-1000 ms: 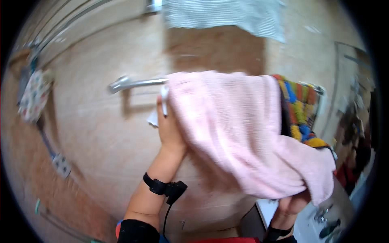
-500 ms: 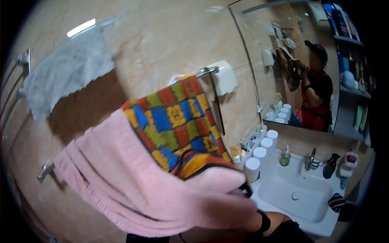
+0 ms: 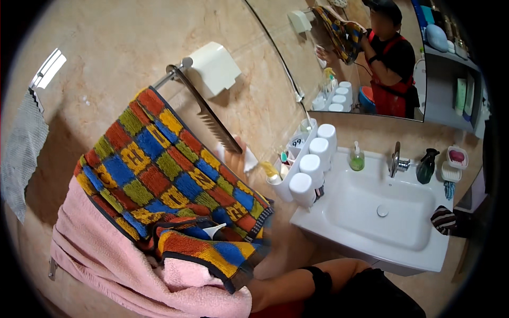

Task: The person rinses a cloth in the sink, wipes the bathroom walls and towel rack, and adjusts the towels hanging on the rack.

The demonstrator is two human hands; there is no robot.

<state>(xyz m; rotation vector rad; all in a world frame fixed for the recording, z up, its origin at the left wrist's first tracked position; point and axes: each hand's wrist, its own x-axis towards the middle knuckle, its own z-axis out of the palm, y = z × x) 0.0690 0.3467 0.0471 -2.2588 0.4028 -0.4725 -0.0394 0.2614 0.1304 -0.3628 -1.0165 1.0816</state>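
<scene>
A pink towel (image 3: 98,244) and a multicoloured checked towel (image 3: 159,159) hang over a metal wall rail. My right hand (image 3: 256,293), mostly tucked under the pink towel's edge, holds the fabric raised; its fingers are hidden. A black band circles that forearm. Beyond the checked towel, my left hand (image 3: 233,155) reaches to the tiled wall, gripping a white cloth (image 3: 251,160); much of that arm is covered. A small white label (image 3: 214,230) shows among the checked folds.
A dark toothed bar (image 3: 207,114) hangs at the rail's end beside a white wall box (image 3: 214,69). To the right stand white cups (image 3: 311,170), a toothbrush holder (image 3: 289,167), a soap bottle (image 3: 357,159) and the sink (image 3: 313,225) under a mirror (image 3: 350,95).
The view has swung right and closer. My left hand with the white cloth now shows behind the towels. The towels' lower edges are lifted away from the wall.
</scene>
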